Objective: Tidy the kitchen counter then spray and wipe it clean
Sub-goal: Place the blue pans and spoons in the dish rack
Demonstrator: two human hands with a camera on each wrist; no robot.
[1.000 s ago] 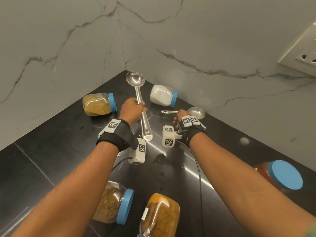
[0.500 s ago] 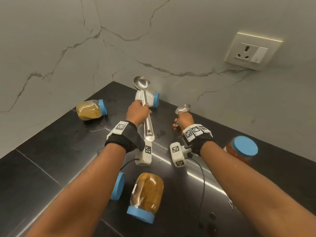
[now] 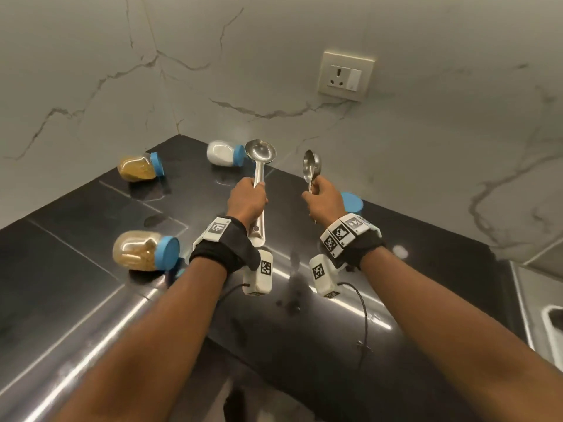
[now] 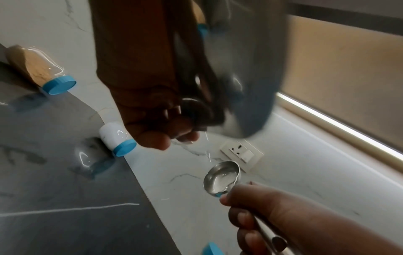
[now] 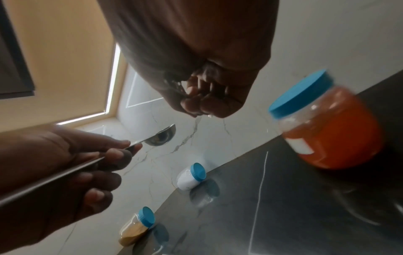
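Now that both hands are up: the ladle (image 3: 260, 153) and the spoon (image 3: 311, 165), which a second ago were low over the desk (image 3: 76, 226) (the spoon flat on it), are lifted clear and stand bowl-up, below and left of the wall socket (image 3: 345, 76).
Left hand (image 3: 247, 200): its grip is wrapped round the middle of the ladle's handle; the handle's end hangs past the wrist.
Right hand (image 3: 323, 200): its grip pinches the spoon's thin handle just under the bowl, with the fingers curled round it.
Meaning for the task: the loose utensils are off the desk, so tidying has begun. The jars are likely next, and spraying and wiping are not yet begun.
Ladle: polished steel with a deep round bowl and a long flat handle with a hole at its end.
Spoon: shiny steel with an oval bowl and a slim handle.
White jar (image 3: 221, 152): lies on its side, left of and below the socket, near the wall corner. It is clear plastic with a blue screw lid.
Yellow jars: one (image 3: 137, 168) lies further left of the socket and one (image 3: 135, 250) nearer the person. Both are tipped over and hold powder or grains.
Orange jar (image 5: 333, 131): stands upright below the socket, just behind the right hand.
Desk: dark glossy stone, streaked with reflections and smudges.
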